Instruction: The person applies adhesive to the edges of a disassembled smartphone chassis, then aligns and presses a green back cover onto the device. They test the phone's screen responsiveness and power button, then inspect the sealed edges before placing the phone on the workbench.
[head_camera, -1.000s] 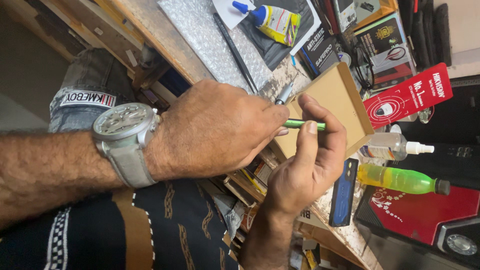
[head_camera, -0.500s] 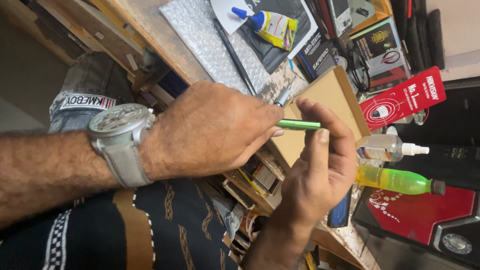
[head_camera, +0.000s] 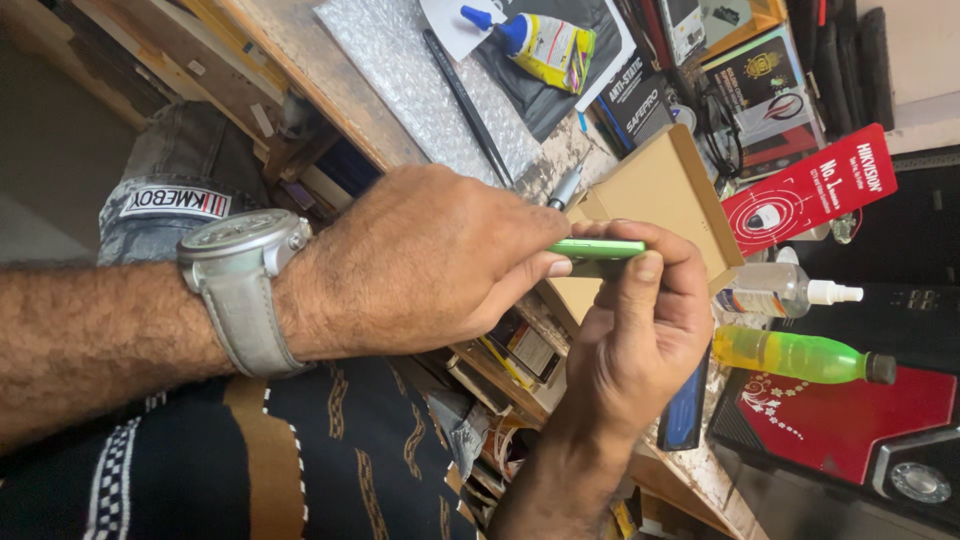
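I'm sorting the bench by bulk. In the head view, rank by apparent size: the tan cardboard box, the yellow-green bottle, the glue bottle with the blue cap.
1. tan cardboard box, clearly largest, though the hands hide part of it.
2. and 3. yellow-green bottle and glue bottle with the blue cap: too alike to rank.

Thin green flat device (head_camera: 597, 248): held edge-on between left hand (head_camera: 430, 265) and right hand (head_camera: 640, 340), above tan cardboard box (head_camera: 660, 195). Clear spray bottle (head_camera: 775, 290) right of box; yellow-green plastic bottle (head_camera: 795, 355) just below it.
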